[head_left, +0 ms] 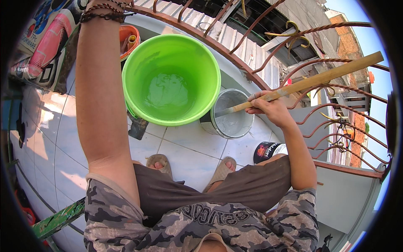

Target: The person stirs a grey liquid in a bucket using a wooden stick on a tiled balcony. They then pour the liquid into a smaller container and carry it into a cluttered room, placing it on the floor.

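Observation:
My right hand (270,110) is closed around a long wooden stick (331,74). Its grey-smeared lower end dips into a paint pail (250,127) holding grey paint (239,122); the upper end slants up to the right over the railing. Beside the pail, on its left, stands a big bright green bucket (176,52) with a little whitish liquid at the bottom. My left arm (98,92) stretches forward past the green bucket's left side, with dark braided bracelets (103,14) at the wrist. The left hand lies beyond the top edge, so its fingers are hidden.
A twisted metal railing (331,61) curves along the right and far side. An orange bucket (133,29) with items inside stands behind the green one. A black-and-white tub (268,152) sits by my right knee. Packages (50,40) are piled far left; a green bar (58,220) is near left.

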Demonstrator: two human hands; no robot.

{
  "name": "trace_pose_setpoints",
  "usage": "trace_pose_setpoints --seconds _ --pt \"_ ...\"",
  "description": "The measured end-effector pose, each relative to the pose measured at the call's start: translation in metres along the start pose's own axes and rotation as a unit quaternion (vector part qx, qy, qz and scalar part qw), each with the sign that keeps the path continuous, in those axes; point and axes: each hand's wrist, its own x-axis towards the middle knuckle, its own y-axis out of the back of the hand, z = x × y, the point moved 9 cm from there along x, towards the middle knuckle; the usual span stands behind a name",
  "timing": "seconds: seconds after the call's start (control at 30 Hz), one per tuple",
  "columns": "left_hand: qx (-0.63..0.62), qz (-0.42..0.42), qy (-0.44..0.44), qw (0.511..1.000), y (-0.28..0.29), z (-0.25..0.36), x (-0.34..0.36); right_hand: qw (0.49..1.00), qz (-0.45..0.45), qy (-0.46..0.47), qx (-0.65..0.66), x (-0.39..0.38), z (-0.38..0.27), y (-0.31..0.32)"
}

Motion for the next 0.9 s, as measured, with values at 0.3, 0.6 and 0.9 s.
trace_pose_setpoints --seconds 0.3,0.6,0.9 --pt "0.003 0.007 -0.001 1.000 0.001 0.002 -0.001 0.993 -0.009 -0.083 -0.088 -0.007 0.013 0.013" --pt "0.005 0.014 0.019 1.000 0.000 -0.005 0.000 0.990 0.100 0.029 -0.091 0.002 0.001 0.041" --pt "0.004 0.018 0.017 1.000 0.007 -0.002 0.003 0.999 0.041 0.002 0.012 0.001 0.002 0.016"
